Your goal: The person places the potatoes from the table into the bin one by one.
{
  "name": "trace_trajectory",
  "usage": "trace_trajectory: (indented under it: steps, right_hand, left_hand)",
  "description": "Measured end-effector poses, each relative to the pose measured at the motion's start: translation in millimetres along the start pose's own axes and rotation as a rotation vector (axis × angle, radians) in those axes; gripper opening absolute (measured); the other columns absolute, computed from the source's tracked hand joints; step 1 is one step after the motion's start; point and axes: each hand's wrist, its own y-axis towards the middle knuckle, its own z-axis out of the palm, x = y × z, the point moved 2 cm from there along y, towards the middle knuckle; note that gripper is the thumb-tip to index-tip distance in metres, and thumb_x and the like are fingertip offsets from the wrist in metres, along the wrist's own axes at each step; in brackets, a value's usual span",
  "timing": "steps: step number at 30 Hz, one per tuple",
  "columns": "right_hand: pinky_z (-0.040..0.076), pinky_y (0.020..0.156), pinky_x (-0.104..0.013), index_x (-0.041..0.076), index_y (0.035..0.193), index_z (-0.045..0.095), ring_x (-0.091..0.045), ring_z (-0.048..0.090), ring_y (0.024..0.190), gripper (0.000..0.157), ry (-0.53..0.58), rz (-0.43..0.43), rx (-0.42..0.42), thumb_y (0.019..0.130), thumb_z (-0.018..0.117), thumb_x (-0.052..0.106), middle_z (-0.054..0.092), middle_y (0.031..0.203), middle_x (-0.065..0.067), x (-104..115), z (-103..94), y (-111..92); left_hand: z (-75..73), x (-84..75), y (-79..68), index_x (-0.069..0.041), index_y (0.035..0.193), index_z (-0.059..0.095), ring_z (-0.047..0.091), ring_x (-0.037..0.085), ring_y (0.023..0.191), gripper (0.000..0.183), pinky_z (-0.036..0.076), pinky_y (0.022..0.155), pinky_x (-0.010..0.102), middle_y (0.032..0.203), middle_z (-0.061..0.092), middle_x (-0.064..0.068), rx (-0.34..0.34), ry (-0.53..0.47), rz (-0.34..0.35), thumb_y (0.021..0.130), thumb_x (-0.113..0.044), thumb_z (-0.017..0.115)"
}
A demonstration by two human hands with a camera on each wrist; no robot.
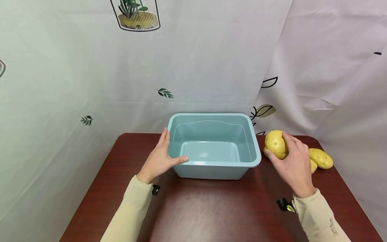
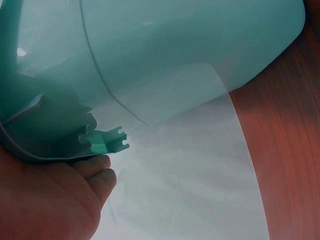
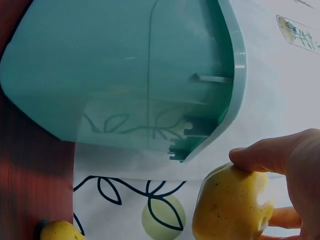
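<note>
A light blue plastic tub point(image 1: 211, 164) stands on the table with nothing inside it. My left hand point(image 1: 158, 159) holds its near left corner, thumb over the front rim and fingers along the left side. In the left wrist view, fingertips point(image 2: 102, 182) show just below the rim of the tub point(image 2: 200, 35). To the right of the tub, my right hand point(image 1: 294, 161) grips a large yellow potato point(image 1: 275, 144) between thumb and fingers. The right wrist view shows this potato point(image 3: 227, 205) raised above the table, apart from the tub point(image 3: 100, 75).
More potatoes point(image 1: 321, 158) lie at the table's right edge, partly behind my right hand. Another potato point(image 1: 265, 152) peeks out below the held one. The dark red table point(image 1: 205, 208) meets a white patterned cloth point(image 1: 211, 67) at the back and sides.
</note>
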Motion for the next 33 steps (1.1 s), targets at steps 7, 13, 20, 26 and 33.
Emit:
trace_trajectory:
  steps: [7,13,20,26,33]
  right_hand:
    - [0.034,0.089,-0.056,-0.006,0.135,0.059,-0.051,0.048,0.106,0.073,0.013,-0.014,-0.015,0.072,0.087,0.018,0.058,0.128,-0.031,5,-0.3,3]
    - [0.034,0.089,-0.055,-0.007,0.134,0.059,-0.050,0.048,0.106,0.071,0.022,-0.057,-0.023,0.072,0.087,0.016,0.059,0.126,-0.031,9,1.5,5]
    - [0.035,0.087,-0.055,-0.006,0.134,0.059,-0.050,0.049,0.105,0.072,0.031,-0.061,-0.019,0.072,0.087,0.017,0.059,0.125,-0.030,13,4.5,7]
    - [0.034,0.086,-0.054,-0.006,0.133,0.059,-0.049,0.049,0.103,0.071,0.037,-0.057,-0.014,0.072,0.086,0.017,0.059,0.125,-0.030,17,7.7,8]
    - [0.036,0.090,-0.055,-0.005,0.135,0.058,-0.048,0.049,0.107,0.072,0.041,-0.049,0.007,0.073,0.087,0.016,0.059,0.126,-0.029,23,10.6,10]
  left_hand:
    - [0.1,-0.9,0.1,-0.009,0.162,0.003,0.028,0.029,0.149,0.131,0.040,0.109,0.053,0.167,-0.010,-0.010,0.003,-0.002,-0.003,0.073,-0.083,0.065]
    - [0.6,-0.5,1.0,-0.010,0.162,0.003,0.029,0.029,0.149,0.129,0.040,0.109,0.053,0.167,-0.010,-0.012,0.001,-0.006,0.000,0.074,-0.080,0.067]
    - [-0.2,-1.0,0.3,-0.010,0.162,0.002,0.026,0.029,0.150,0.131,0.039,0.109,0.053,0.167,-0.011,-0.011,0.004,-0.001,-0.006,0.072,-0.084,0.064]
    - [-0.6,-0.8,0.3,-0.011,0.162,0.002,0.026,0.028,0.150,0.129,0.039,0.109,0.053,0.167,-0.011,-0.012,0.004,0.000,-0.012,0.074,-0.081,0.066]
    - [0.0,-0.7,0.8,-0.011,0.162,0.002,0.028,0.028,0.149,0.126,0.040,0.108,0.053,0.167,-0.011,-0.012,0.005,-0.003,-0.011,0.077,-0.073,0.071]
